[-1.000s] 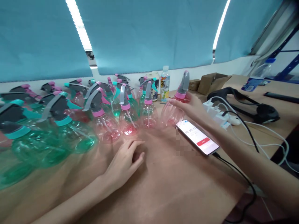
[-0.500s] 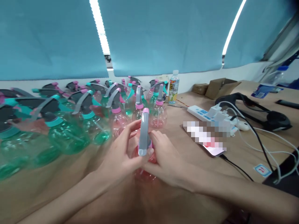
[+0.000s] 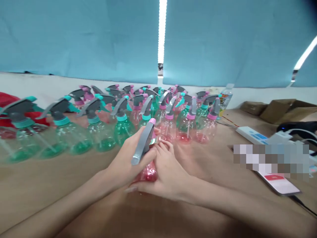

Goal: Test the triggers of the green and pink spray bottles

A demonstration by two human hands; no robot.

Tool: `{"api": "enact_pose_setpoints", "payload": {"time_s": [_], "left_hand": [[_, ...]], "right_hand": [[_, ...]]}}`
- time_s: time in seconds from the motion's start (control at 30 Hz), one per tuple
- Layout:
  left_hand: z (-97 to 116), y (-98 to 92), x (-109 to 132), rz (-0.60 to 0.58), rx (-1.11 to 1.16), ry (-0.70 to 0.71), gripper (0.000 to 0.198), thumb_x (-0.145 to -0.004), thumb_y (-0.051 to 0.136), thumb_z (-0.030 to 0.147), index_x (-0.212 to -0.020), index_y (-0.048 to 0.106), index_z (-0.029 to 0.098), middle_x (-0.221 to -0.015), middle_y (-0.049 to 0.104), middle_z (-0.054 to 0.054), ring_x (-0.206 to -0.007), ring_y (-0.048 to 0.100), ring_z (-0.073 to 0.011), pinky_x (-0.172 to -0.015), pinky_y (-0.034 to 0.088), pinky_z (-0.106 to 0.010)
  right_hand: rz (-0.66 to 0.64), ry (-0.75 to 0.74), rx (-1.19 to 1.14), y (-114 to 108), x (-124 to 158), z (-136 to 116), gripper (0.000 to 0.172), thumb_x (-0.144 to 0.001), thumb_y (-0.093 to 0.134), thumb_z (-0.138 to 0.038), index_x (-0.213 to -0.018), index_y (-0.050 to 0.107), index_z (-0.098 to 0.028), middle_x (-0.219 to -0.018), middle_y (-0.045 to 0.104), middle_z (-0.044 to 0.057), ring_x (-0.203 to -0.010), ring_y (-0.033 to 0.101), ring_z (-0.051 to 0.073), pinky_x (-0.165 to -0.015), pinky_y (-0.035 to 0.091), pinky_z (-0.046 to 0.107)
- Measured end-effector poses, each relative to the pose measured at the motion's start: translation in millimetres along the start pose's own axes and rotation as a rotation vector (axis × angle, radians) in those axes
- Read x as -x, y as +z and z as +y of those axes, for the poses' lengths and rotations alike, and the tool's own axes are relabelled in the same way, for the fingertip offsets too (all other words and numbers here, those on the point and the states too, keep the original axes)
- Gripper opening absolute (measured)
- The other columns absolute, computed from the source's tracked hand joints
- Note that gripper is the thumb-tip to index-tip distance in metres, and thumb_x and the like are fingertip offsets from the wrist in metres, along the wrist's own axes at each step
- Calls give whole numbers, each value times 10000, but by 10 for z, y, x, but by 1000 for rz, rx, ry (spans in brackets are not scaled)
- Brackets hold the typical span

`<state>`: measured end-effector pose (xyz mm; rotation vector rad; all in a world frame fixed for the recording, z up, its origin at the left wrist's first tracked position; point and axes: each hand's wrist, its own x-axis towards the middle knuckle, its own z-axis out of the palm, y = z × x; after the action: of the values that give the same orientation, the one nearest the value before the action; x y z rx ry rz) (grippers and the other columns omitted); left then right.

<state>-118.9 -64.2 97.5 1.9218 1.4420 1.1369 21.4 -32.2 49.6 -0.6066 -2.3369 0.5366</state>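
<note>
A clear pink spray bottle (image 3: 149,172) with a grey trigger and pink nozzle tip stands close in front of me, its head turned at an angle. My left hand (image 3: 125,154) is closed around the neck and sprayer head, with the thumb below the grey lever. Lower down, my right hand (image 3: 169,170) wraps the round body, thumb in front and fingers behind. The bottle's collar is mostly hidden by my fingers. Just beyond my hands stand a green spray bottle (image 3: 124,130) and a pink spray bottle (image 3: 169,127).
Several more green and pink spray bottles fill the back and left of the table (image 3: 81,185). At the right lie a phone (image 3: 282,185), a white power strip (image 3: 250,134) and cables. A drink bottle (image 3: 226,99) and a cardboard box (image 3: 279,110) stand behind.
My view has swung left, so the things on the table appear further right. The held bottle's trigger has turned from nearly straight to slanted. My right hand reaches further around the body.
</note>
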Motion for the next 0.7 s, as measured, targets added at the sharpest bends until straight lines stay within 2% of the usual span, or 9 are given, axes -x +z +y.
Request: {"api": "enact_pose_setpoints", "payload": {"time_s": [0.13,0.2,0.27,0.43,0.6,0.7], "left_hand": [[-157,-155,-15,80,34,0,297,-793,504,212,-1083,570,211,-811,554,4,-793,587,-191,-785,506,-362],[-217,-189,-38,114,65,-8,319,-781,492,178,-1085,578,225,-758,529,22,-780,573,-183,-777,491,-345],[-260,-192,-56,154,87,-16,296,-767,489,151,-1036,584,232,-722,508,34,-708,538,-162,-716,473,-316],[-297,-152,-41,202,80,-31,260,-749,500,140,-970,589,246,-682,446,49,-584,418,-132,-571,370,-283],[-263,-161,-35,169,115,-66,356,-748,491,151,-1066,585,280,-657,410,55,-555,380,-135,-555,337,-286],[-234,-184,-55,157,94,-59,303,-736,497,158,-1004,588,266,-679,415,47,-559,385,-136,-551,333,-289]], "right_hand": [[-129,15,-30,86,-21,158,793,-728,624,-736,-1290,498,-191,-1274,580,122,-1158,512,315,-1031,339,554],[-161,-18,38,80,51,299,889,-746,593,-748,-1394,416,-166,-1426,474,166,-1307,401,349,-1094,267,578],[-231,-15,88,51,159,452,866,-802,556,-718,-1435,384,-153,-1490,411,174,-1376,337,338,-1123,263,553],[-395,57,121,-14,383,733,838,-826,551,-691,-1458,394,-163,-1543,338,172,-1404,328,332,-1121,320,521],[-430,84,144,-9,404,763,796,-842,543,-676,-1468,406,-203,-1556,325,136,-1420,294,346,-1132,288,554],[-438,77,138,-20,384,739,800,-842,529,-688,-1459,422,-190,-1548,340,135,-1423,294,337,-1136,288,545]]}}
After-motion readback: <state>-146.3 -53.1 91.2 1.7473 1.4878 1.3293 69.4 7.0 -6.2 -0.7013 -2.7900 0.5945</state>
